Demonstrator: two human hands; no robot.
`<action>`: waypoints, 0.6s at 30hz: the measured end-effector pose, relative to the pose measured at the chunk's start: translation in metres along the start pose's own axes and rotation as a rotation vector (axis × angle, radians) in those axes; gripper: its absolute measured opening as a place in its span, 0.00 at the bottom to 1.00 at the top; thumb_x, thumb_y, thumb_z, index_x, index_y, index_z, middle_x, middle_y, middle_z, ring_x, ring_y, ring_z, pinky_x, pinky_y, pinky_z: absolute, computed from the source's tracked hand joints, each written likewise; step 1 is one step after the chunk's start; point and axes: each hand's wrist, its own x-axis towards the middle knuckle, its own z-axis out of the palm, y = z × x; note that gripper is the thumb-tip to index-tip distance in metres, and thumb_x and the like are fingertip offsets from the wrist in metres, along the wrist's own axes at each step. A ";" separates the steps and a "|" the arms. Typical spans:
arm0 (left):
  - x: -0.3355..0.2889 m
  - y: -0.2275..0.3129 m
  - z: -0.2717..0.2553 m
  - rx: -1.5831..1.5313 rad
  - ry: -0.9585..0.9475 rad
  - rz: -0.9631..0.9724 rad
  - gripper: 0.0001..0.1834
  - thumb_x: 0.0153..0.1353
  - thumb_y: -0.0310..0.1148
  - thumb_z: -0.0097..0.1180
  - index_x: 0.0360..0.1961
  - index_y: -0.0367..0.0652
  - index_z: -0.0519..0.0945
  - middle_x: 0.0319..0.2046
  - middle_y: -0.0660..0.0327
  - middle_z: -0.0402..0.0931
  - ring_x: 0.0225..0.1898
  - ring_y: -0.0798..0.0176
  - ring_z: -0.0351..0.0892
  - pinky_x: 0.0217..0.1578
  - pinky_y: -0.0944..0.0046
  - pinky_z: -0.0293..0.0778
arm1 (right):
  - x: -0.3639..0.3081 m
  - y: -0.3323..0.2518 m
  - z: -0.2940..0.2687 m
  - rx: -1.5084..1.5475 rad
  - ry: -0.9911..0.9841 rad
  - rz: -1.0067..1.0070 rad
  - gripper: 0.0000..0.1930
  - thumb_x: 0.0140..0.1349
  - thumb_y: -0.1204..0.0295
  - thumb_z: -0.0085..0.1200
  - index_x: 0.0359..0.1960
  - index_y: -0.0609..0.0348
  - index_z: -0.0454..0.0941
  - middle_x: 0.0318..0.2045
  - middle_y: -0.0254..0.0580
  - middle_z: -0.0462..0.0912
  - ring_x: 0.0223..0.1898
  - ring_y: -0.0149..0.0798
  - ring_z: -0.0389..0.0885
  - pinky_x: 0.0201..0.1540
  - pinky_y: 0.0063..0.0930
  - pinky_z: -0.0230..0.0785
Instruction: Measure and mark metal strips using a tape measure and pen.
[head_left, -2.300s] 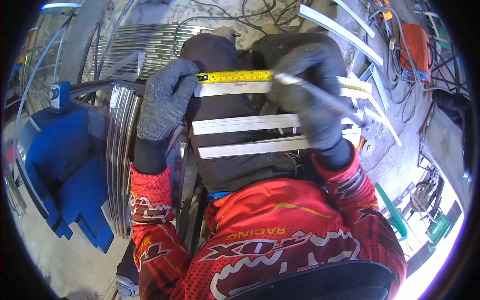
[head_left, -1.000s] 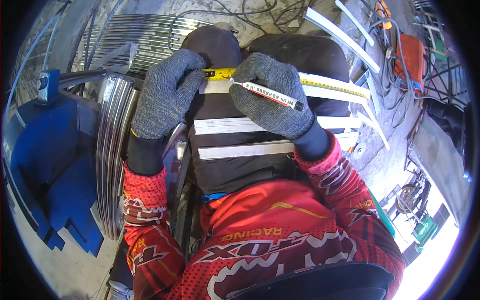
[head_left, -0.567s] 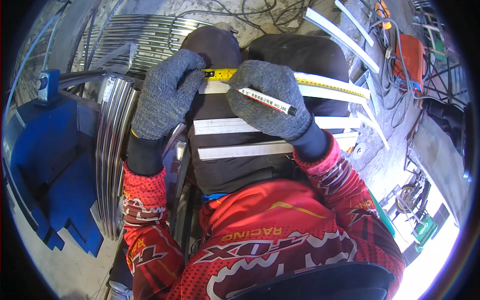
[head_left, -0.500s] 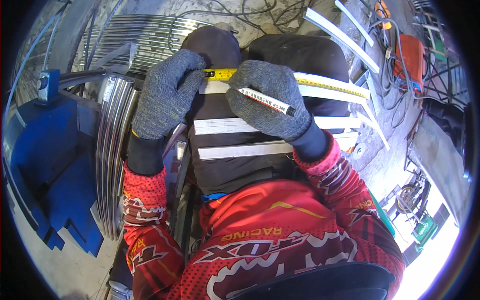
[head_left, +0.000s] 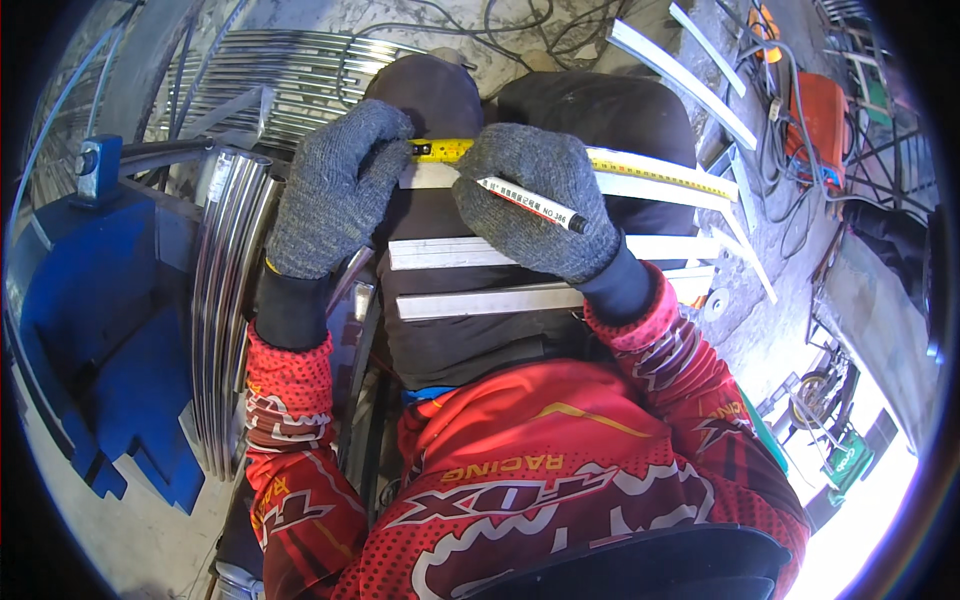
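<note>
My left hand point(head_left: 340, 190), in a grey knit glove, is closed at the left end of a yellow tape measure point(head_left: 665, 173). The tape stretches along a pale metal bar point(head_left: 430, 177) lying across my thighs. My right hand point(head_left: 540, 200), gloved alike, grips a white marker pen point(head_left: 525, 200) with a dark end, its tip side toward the bar. That hand covers the middle of the tape and bar. Nearer my waist, two more spots of bar stock cross my lap: a pale bar point(head_left: 450, 253) and, below it, another bar point(head_left: 490, 301).
Curved shiny tubes point(head_left: 225, 300) stand left of my legs, beside a blue metal machine part point(head_left: 90, 330). More rods point(head_left: 310, 70) lie at the far left. Pale strips point(head_left: 685, 85), cables point(head_left: 795, 110) and a red box point(head_left: 820, 125) are on the right.
Almost nothing differs. My left hand and the tape's left end have shifted very slightly to the right; my right hand keeps the marker in the same place.
</note>
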 end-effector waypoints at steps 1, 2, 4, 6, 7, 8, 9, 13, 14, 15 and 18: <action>0.000 0.000 0.000 -0.001 0.002 0.008 0.09 0.66 0.19 0.58 0.46 0.33 0.80 0.40 0.54 0.82 0.42 0.62 0.85 0.45 0.62 0.80 | 0.001 -0.001 -0.001 0.008 -0.001 0.006 0.11 0.51 0.69 0.70 0.35 0.56 0.84 0.35 0.45 0.84 0.35 0.52 0.83 0.36 0.44 0.74; 0.000 0.000 0.000 0.001 0.001 0.003 0.08 0.66 0.19 0.58 0.46 0.33 0.80 0.40 0.54 0.83 0.42 0.62 0.85 0.45 0.62 0.80 | 0.001 -0.001 -0.001 0.016 -0.002 0.012 0.11 0.51 0.69 0.70 0.35 0.56 0.84 0.35 0.45 0.84 0.35 0.52 0.83 0.36 0.44 0.74; 0.000 0.000 0.000 0.005 -0.001 -0.006 0.08 0.66 0.19 0.57 0.46 0.33 0.80 0.40 0.54 0.83 0.42 0.62 0.85 0.46 0.62 0.80 | 0.001 -0.001 -0.001 0.007 -0.009 0.007 0.12 0.51 0.69 0.70 0.36 0.55 0.84 0.35 0.45 0.84 0.36 0.52 0.83 0.37 0.43 0.74; 0.000 0.000 0.001 0.012 0.002 0.005 0.08 0.66 0.20 0.57 0.46 0.33 0.80 0.40 0.53 0.83 0.43 0.62 0.85 0.46 0.62 0.80 | 0.000 0.001 -0.001 -0.008 0.000 -0.014 0.12 0.51 0.69 0.71 0.36 0.55 0.84 0.36 0.44 0.85 0.37 0.51 0.83 0.37 0.43 0.74; 0.000 0.001 0.001 0.015 0.004 0.010 0.08 0.66 0.20 0.57 0.46 0.34 0.80 0.41 0.53 0.83 0.43 0.62 0.85 0.46 0.62 0.80 | -0.001 0.002 0.000 -0.017 0.011 -0.032 0.12 0.50 0.69 0.71 0.37 0.55 0.85 0.36 0.44 0.85 0.37 0.51 0.84 0.38 0.43 0.74; 0.000 0.000 0.001 0.021 0.006 0.012 0.08 0.66 0.20 0.57 0.46 0.33 0.80 0.40 0.53 0.83 0.43 0.62 0.85 0.46 0.62 0.80 | -0.002 0.003 0.001 -0.027 0.023 -0.051 0.12 0.50 0.69 0.71 0.37 0.55 0.85 0.37 0.43 0.85 0.38 0.51 0.84 0.38 0.43 0.74; -0.001 -0.002 0.002 0.027 0.009 0.014 0.09 0.66 0.20 0.57 0.47 0.33 0.80 0.40 0.53 0.83 0.43 0.62 0.85 0.46 0.62 0.80 | -0.003 0.002 0.002 -0.046 0.032 -0.055 0.13 0.50 0.69 0.71 0.37 0.55 0.85 0.37 0.43 0.85 0.39 0.50 0.84 0.38 0.42 0.74; -0.001 -0.001 0.001 0.014 0.012 0.019 0.08 0.66 0.20 0.58 0.46 0.33 0.80 0.39 0.53 0.83 0.42 0.62 0.85 0.45 0.62 0.80 | -0.006 0.002 0.002 -0.063 0.044 -0.063 0.13 0.50 0.70 0.72 0.38 0.54 0.86 0.38 0.41 0.86 0.41 0.49 0.84 0.40 0.41 0.75; 0.000 -0.001 0.001 0.018 0.007 0.018 0.08 0.66 0.20 0.58 0.46 0.33 0.80 0.39 0.53 0.83 0.41 0.62 0.85 0.45 0.62 0.79 | -0.006 0.003 0.002 -0.052 0.040 -0.063 0.13 0.50 0.70 0.72 0.39 0.54 0.86 0.39 0.41 0.86 0.41 0.49 0.85 0.41 0.41 0.75; 0.000 0.000 0.000 0.022 0.002 0.016 0.08 0.66 0.20 0.58 0.46 0.32 0.80 0.39 0.53 0.83 0.41 0.62 0.85 0.44 0.62 0.79 | -0.006 0.003 0.002 -0.040 0.028 -0.052 0.14 0.50 0.70 0.72 0.39 0.54 0.86 0.39 0.41 0.86 0.41 0.49 0.85 0.41 0.41 0.75; 0.000 0.001 0.000 0.026 -0.002 0.010 0.08 0.66 0.20 0.58 0.46 0.32 0.80 0.38 0.53 0.83 0.40 0.63 0.85 0.44 0.62 0.79 | -0.004 0.003 0.001 0.007 -0.003 -0.024 0.14 0.50 0.70 0.72 0.39 0.54 0.86 0.39 0.41 0.87 0.42 0.49 0.85 0.42 0.40 0.75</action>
